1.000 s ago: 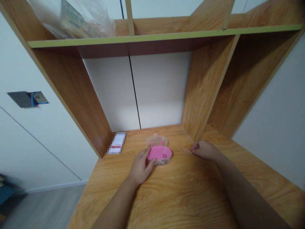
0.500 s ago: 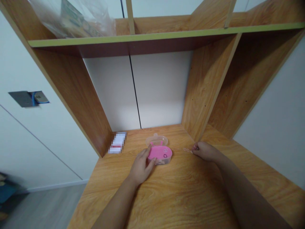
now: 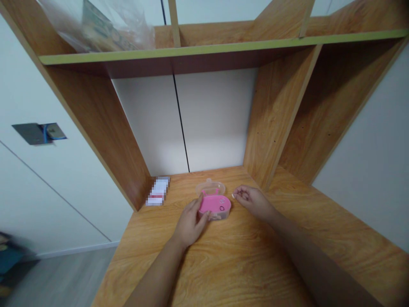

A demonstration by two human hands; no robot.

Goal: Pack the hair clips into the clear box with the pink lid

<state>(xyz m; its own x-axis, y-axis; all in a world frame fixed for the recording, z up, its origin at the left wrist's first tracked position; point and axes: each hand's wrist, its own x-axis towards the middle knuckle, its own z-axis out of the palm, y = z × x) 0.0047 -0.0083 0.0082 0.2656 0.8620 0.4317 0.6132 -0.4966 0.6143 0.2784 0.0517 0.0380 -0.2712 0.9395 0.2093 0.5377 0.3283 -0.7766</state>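
Currently | left fingers (image 3: pixel 203 219) parted, holding pink-topped box (image 3: pixel 215 206) | right fingers (image 3: pixel 242 188) pinched on small pale item (image 3: pixel 233 196)

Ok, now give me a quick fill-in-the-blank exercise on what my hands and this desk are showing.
1. Held by the left hand, the oval plastic case has a ____ top.
2. Its clear lid stands ____, not shut.
3. The right hand pinches a small item coloured ____.
4. A plastic bag sits on the ____ above the desk.

Missing words: pink; open; white; shelf.
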